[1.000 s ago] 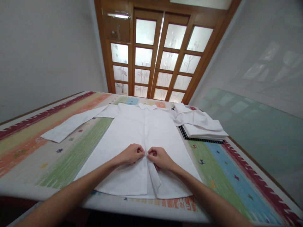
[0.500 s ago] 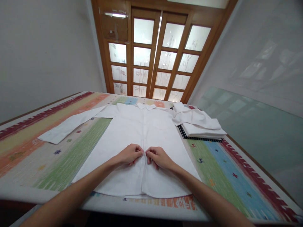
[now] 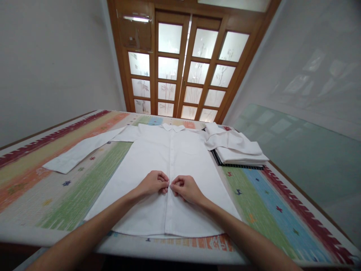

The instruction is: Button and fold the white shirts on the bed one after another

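A white collared shirt (image 3: pixel 146 158) lies front up, its collar at the far side and its hem towards me. Its left-hand sleeve stretches out flat to the left, while the other sleeve rests over a folded stack on the right. My left hand (image 3: pixel 154 182) pinches the front edge low on the button placket. Just across from it my right hand (image 3: pixel 187 188) pinches the same placket, the fingertips of both hands almost meeting. Any button between the fingertips is hidden.
Folded clothes (image 3: pixel 239 154), white above and dark dotted below, are piled at the right. A striped, patterned cloth (image 3: pixel 84 195) covers the table. Behind stand wooden doors with glass panes (image 3: pixel 182 67); a pale glass panel (image 3: pixel 299 150) leans at the right wall.
Both hands have shifted very slightly left, still pinching the placket. The front edge below them now lies straighter and flatter.
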